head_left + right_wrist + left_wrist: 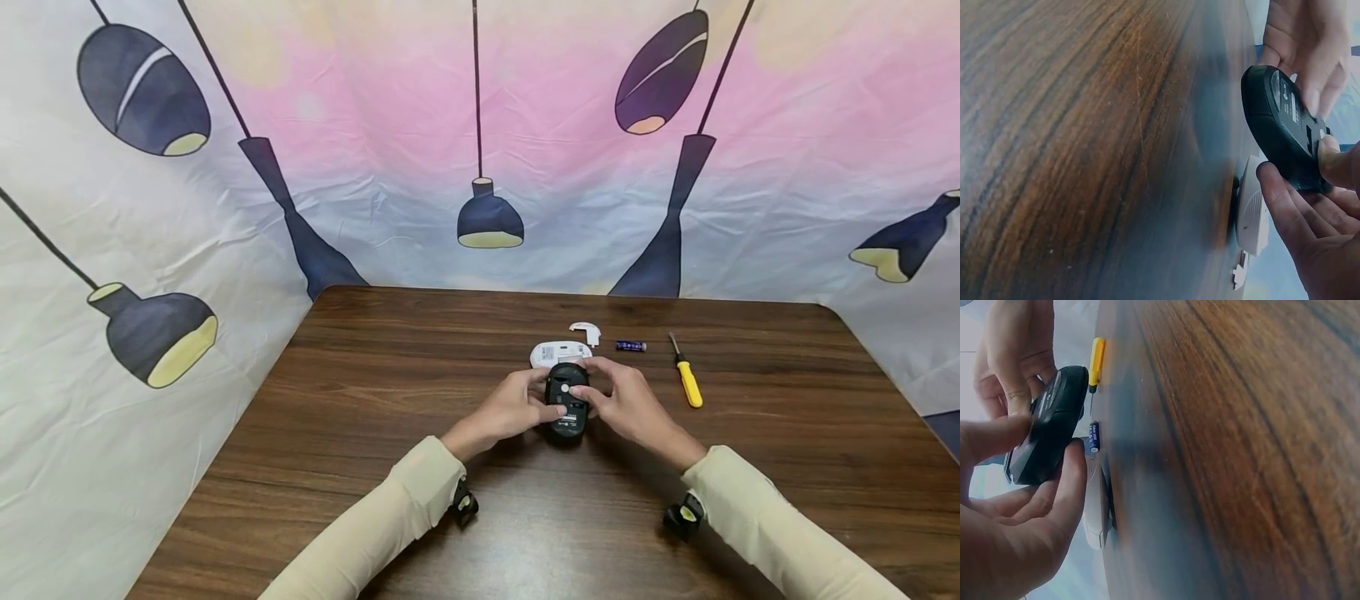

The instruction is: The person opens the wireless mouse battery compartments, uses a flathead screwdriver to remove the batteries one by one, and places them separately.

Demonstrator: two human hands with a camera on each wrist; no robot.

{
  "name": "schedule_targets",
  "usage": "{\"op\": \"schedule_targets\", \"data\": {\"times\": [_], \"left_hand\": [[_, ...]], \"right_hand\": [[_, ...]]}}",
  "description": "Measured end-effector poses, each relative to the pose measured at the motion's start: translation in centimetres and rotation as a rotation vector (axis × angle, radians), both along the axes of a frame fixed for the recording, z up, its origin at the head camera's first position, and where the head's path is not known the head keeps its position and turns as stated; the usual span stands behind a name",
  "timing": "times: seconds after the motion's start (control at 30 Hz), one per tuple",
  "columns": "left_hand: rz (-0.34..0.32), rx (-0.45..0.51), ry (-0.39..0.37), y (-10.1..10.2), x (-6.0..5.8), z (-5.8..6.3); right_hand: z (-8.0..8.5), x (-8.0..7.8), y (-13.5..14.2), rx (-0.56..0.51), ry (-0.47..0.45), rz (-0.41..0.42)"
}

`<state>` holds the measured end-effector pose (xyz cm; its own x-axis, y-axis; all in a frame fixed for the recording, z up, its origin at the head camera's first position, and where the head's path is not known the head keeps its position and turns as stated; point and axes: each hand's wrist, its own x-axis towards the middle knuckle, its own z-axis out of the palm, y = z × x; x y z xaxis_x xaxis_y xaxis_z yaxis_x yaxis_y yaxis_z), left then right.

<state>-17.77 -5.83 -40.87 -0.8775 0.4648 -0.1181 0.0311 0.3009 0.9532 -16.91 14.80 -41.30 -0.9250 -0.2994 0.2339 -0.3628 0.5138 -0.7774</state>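
A black computer mouse (567, 421) is held with its underside turned up, its label and a pale round spot showing. My left hand (512, 406) grips its left side, thumb on the underside and fingers beneath. From the other side my right hand (626, 403) holds it too, thumb pressing the underside near the far end. Both wrist views show the black mouse (1054, 428) lifted off the table, tilted. Just beyond it a white mouse (546, 353) lies bottom up, partly covered by the black mouse and right fingers.
Behind the white mouse lies a small white cover (586, 328). A blue battery (631, 346) is to its right, and further right a screwdriver (689, 385) with a yellow handle. All rest on the brown wooden table (390, 358), before a printed cloth backdrop (405, 208).
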Motion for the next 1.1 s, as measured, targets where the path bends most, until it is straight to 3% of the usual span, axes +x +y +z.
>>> {"op": "schedule_targets", "data": {"times": [0.23,0.77,1.1], "left_hand": [[0.01,-0.022,-0.065,-0.4,0.1,0.0],[-0.008,0.003,-0.096,0.0,0.2,-0.4],[0.007,-0.013,-0.135,0.1,0.2,-0.4]], "right_hand": [[-0.2,0.0,-0.1,0.035,0.013,-0.018],[0.1,-0.7,0.4,0.066,0.03,-0.094],[0.6,-1.4,0.4,-0.004,0.008,-0.138]]}}
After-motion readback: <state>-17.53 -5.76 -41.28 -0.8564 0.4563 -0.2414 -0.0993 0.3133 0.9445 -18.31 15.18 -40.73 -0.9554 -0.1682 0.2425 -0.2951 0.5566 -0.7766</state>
